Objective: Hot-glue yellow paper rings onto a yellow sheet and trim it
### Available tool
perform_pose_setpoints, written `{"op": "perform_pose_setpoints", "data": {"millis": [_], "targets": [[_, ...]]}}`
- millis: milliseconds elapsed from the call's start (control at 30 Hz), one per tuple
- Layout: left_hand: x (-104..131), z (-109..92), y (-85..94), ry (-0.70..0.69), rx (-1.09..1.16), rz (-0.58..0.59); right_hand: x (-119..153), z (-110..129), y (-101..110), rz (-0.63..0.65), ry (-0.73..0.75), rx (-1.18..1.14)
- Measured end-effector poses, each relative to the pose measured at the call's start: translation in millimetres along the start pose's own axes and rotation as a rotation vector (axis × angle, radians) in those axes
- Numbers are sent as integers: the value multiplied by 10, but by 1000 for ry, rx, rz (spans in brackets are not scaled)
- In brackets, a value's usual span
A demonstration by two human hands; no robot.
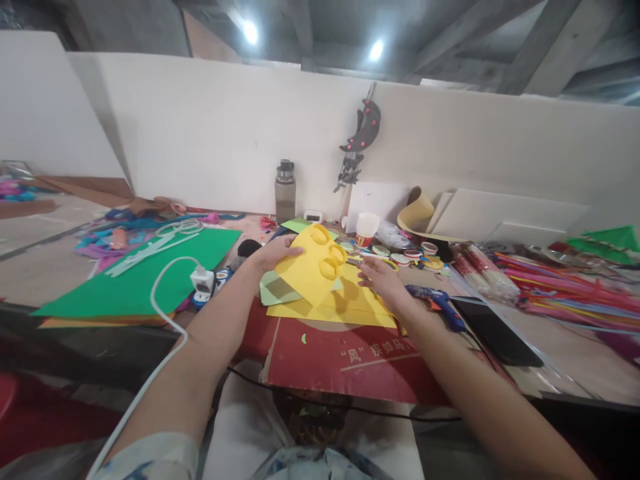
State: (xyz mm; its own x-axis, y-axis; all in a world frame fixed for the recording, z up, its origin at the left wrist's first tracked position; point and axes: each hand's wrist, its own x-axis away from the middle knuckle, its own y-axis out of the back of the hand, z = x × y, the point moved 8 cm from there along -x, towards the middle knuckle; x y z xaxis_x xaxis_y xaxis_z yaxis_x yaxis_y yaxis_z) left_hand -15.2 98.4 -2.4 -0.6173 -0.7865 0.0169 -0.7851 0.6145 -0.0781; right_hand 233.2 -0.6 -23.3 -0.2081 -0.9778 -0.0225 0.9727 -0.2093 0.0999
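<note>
— What's in the hands?

— A yellow sheet with rings cut into it, lifted off the worktop and tilted up toward the wall. The left hand has it by the left edge, fingers closed over the top with the thumb underneath. It sits dead centre of the worktop, above more yellow paper lying flat.

— And the right hand?

— The right hand is at about three o'clock from the sheet, just beside its right edge. Its fingers are loosely curled. Whether they pinch anything I cannot tell from here; they seem to rest near the flat paper.

— Which way does the sheet run?

— Its long axis goes from seven o'clock up to one o'clock, rings at the far end. The left hand is the nearer one, already on it.

— Any writing?

— Yes, on the red board under the paper, at six o'clock from the sheet: white Chinese characters, the first being "风" in quotation marks. The rest is too small for me to read.

— What else lies close?

— A blue glue gun at four o'clock from the right hand, a black phone past it. A green sheet at nine o'clock, with a white charger on its edge. A bottle stands at twelve o'clock by the wall.
</note>
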Motion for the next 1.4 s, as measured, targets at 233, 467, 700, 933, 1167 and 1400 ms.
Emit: {"op": "perform_pose_setpoints", "data": {"millis": [233,467,700,933,1167,1400], "targets": [[-37,-60,-54,-123,94,-29,-17,88,-483,186,-54,-289],[-48,-7,-165,-131,103,31,-127,234,-468,216,-49,-377],[-30,57,-227,-39,240,47,-112,109,-408,287,-46,-384],[-26,124,-234,40,278,-3,-48,105,-386,402,-87,-389],[-36,204,-253,110,344,-81,-50,176,-285,357,-85,-409],[-44,146,-308,89,527,-19,-57,240,-282,384,-66,-471]]}}
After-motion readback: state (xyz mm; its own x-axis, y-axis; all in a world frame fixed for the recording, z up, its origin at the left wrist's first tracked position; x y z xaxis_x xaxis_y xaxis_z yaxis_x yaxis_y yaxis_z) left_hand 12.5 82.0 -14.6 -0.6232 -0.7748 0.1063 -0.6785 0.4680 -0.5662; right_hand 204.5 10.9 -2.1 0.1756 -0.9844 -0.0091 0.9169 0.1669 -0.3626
